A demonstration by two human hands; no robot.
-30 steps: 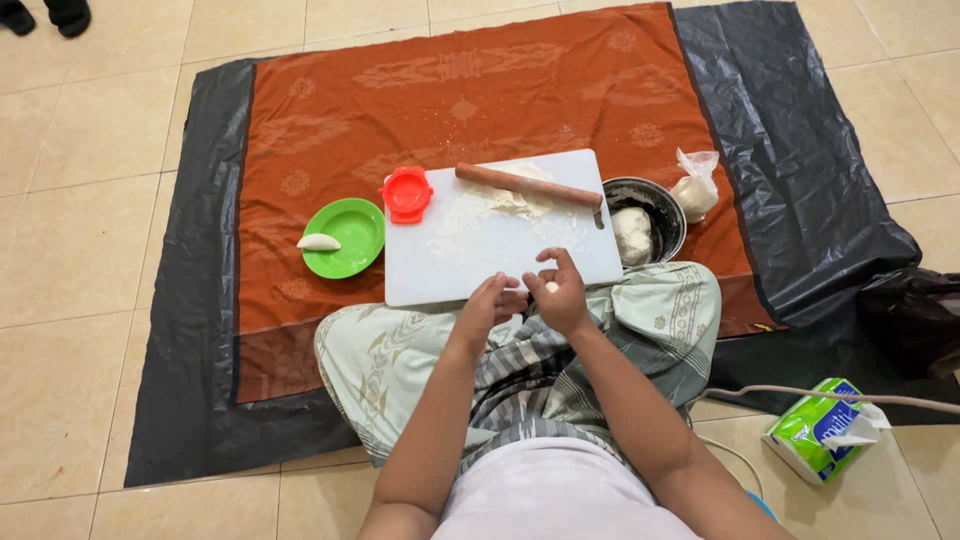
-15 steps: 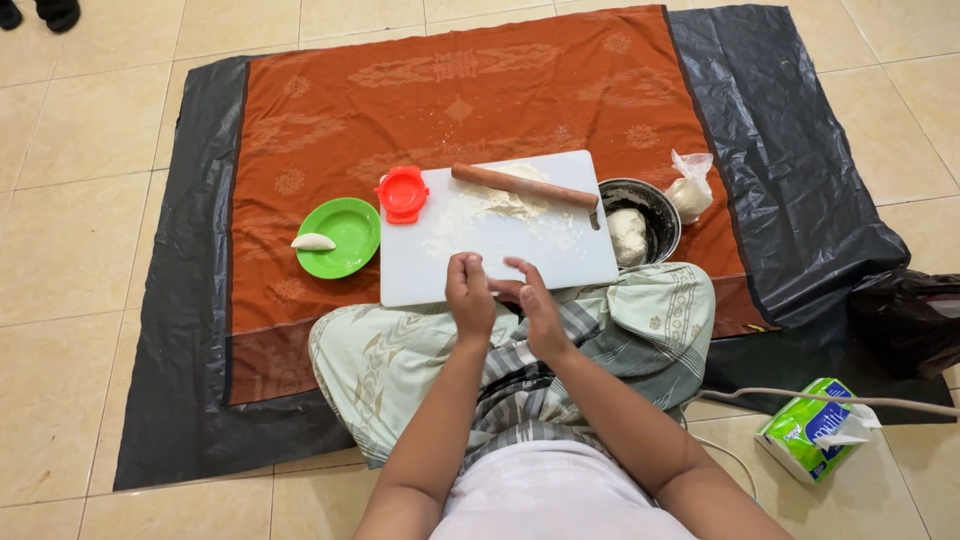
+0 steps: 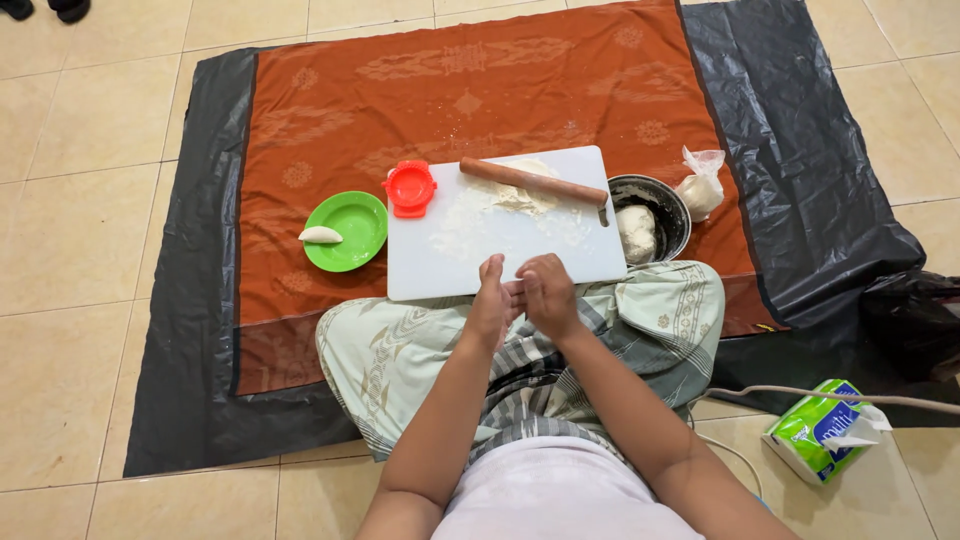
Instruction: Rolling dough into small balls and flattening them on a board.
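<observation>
The left hand (image 3: 490,303) and right hand (image 3: 545,297) press together over the near edge of a smooth white cutting board (image 3: 440,270), palms cupped against each other; whatever sits between them is hidden, so I cannot tell what they hold. The board is dusted with flour, and a brown wooden rolling pin (image 3: 532,181) lies slanted across its far side on a flattened patch of pale dough (image 3: 520,196). At the board's left corner sits a red plastic dumpling mould (image 3: 410,187) — round, ridged. Beside it a glossy green plate (image 3: 350,225) carries one white folded dumpling (image 3: 320,235). To the right, a metal bowl (image 3: 668,200) holds a lump of dough. All rests on a patterned orange cloth (image 3: 500,90).
</observation>
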